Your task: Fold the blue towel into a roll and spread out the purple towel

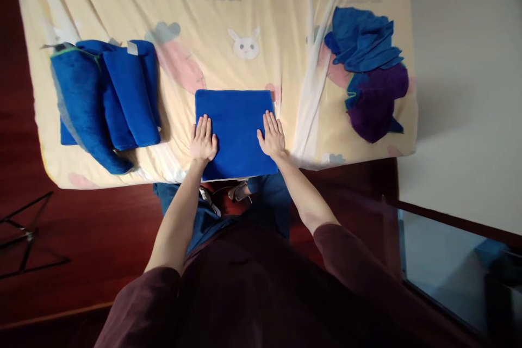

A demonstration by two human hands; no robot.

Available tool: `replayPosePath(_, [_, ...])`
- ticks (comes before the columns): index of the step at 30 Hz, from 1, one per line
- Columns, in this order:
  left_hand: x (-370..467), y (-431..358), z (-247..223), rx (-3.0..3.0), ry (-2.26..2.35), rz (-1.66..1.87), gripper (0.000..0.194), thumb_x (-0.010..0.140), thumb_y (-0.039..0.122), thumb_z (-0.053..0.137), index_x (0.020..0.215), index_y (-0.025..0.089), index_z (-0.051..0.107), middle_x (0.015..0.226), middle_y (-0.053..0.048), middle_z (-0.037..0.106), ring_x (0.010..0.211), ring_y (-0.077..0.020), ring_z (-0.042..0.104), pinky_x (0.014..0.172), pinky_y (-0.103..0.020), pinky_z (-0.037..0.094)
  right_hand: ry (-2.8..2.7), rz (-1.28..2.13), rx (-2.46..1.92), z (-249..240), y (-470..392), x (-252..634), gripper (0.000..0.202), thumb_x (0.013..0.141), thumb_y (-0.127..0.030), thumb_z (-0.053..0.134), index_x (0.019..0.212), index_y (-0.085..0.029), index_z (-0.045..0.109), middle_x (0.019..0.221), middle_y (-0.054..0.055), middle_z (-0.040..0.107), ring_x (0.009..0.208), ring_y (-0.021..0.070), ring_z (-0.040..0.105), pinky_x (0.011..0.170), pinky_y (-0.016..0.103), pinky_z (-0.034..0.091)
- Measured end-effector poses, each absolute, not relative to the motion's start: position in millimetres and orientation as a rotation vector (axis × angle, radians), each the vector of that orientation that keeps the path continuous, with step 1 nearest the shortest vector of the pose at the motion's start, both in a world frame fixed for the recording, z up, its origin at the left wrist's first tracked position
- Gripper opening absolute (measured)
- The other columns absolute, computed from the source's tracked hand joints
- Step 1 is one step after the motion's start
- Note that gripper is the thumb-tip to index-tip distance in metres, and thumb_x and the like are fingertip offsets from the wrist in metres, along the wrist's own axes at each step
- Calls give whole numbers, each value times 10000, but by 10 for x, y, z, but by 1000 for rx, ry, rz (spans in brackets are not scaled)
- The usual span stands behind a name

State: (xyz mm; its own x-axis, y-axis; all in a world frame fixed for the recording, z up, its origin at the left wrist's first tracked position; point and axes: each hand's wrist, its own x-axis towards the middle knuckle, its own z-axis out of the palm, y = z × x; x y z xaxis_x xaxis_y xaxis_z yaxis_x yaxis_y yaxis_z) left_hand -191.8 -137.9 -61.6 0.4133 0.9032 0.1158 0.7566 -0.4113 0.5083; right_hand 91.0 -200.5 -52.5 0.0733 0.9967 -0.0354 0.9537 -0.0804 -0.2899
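A blue towel (238, 133) lies flat as a neat rectangle at the near edge of the bed, right in front of me. My left hand (204, 140) rests palm down on its left side, fingers stretched out and pointing away from me. On its right side lies my right hand (272, 136), also flat, with the fingers straight and the thumb apart. Neither hand grips anything. Parts of the towel's side edges are hidden under the hands.
Several rolled blue towels (130, 95) lie on the bed to the left. At the right are a crumpled blue cloth (362, 41) and a purple one (377, 103). The bed sheet (253, 16) has a rabbit print. A black metal stand (28, 236) is on the floor.
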Motion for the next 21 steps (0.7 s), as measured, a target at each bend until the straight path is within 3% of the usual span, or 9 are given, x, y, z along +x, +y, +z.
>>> replayPosePath(4, [-1913,-1370,-635,2323,1429,516,656,1035,361,307,1629,85,278,1704,-96,213,1596,-248,140,1326,-479,76,-2008,346,-2158,-549,-1994,905,707,1063,-391,269,1663,-73,72,1740,86,82,1616,265,64,1328,528,62])
replayPosePath(12, [-1728,-1482,-379,2303,1509,466,667,1007,348,335,1590,22,334,1687,-165,223,1597,-285,112,1320,-536,47,-1968,342,-2202,-294,-1887,624,687,1062,-395,263,1626,-7,223,1703,181,194,1606,306,122,1293,611,33])
replayPosePath(16, [-1482,-1906,-390,2334,1428,451,657,1023,318,297,1624,53,267,1707,-127,143,1601,-258,39,1322,-533,45,-2010,364,-2053,-263,-2171,129,665,1070,-377,266,1637,-35,212,1722,135,132,1617,257,45,1314,542,26])
replayPosePath(21, [-1400,-2277,-615,2330,1327,334,651,1023,258,269,1648,88,206,1708,-101,143,1599,-243,55,1325,-528,52,-2057,536,-2020,-453,-2523,-200,617,1066,-292,240,1658,-125,185,1726,67,157,1615,215,80,1324,498,41])
